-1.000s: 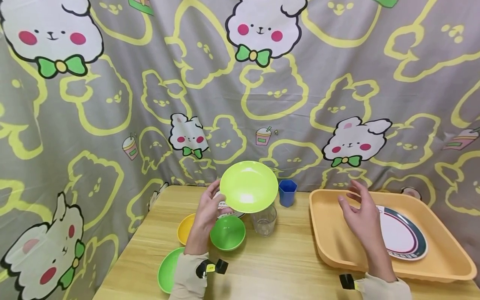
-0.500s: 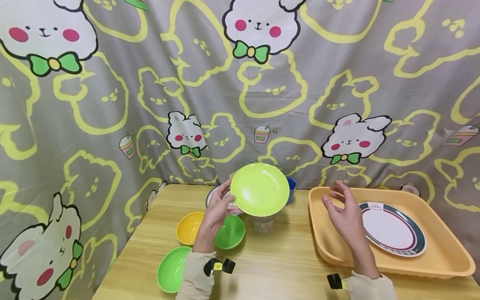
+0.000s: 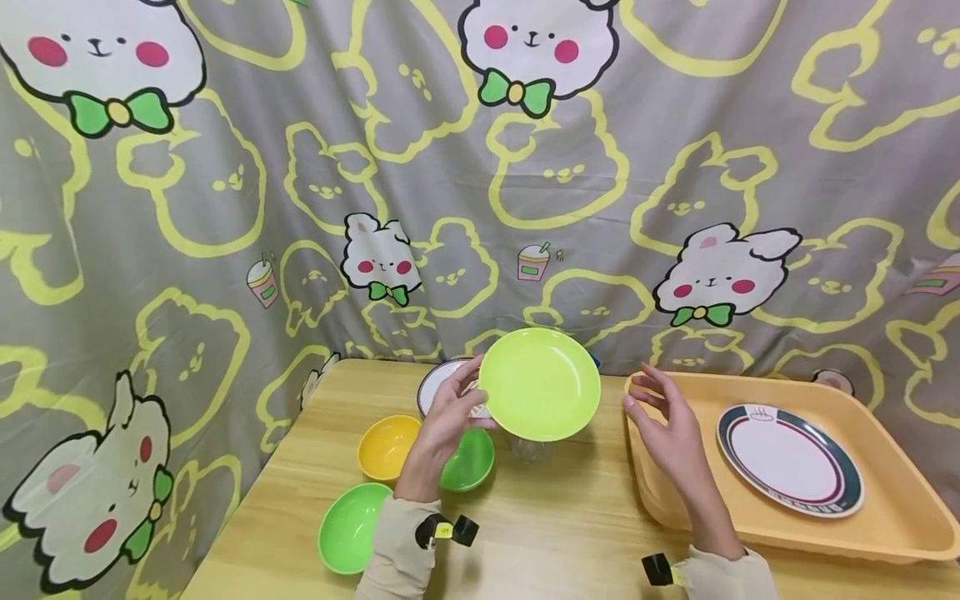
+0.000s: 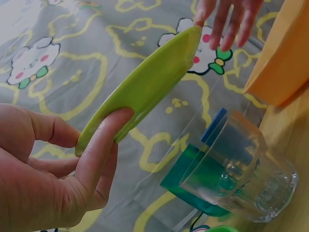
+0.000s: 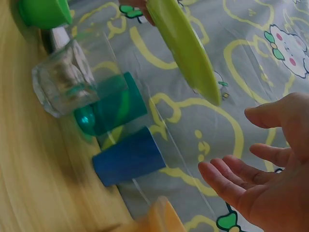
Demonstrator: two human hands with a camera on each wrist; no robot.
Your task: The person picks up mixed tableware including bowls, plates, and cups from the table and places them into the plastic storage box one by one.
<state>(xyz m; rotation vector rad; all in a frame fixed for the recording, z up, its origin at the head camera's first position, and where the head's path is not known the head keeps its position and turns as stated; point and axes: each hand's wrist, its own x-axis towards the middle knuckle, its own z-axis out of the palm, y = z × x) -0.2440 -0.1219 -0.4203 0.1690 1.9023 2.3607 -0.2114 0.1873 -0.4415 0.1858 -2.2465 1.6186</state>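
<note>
My left hand pinches the left edge of a lime-green plate, thumb on one face and fingers behind. The plate is in the air, tilted toward the head camera, over a clear glass that it partly hides. In the left wrist view the plate shows nearly edge-on above the glass. To the right, my right hand hovers beside the tray's left side with fingers loosely spread, holding nothing. The right wrist view shows a gap between the right hand and the plate.
An orange tray at right holds a white plate with a dark green rim. At left are a yellow bowl, a light green bowl, a green bowl and a patterned plate. Blue and teal cups stand near the curtain.
My left hand has carried the lime-green plate rightward, across the glass and in front of the blue cup. My right hand has shifted left toward the plate, from over the tray to its left edge.
</note>
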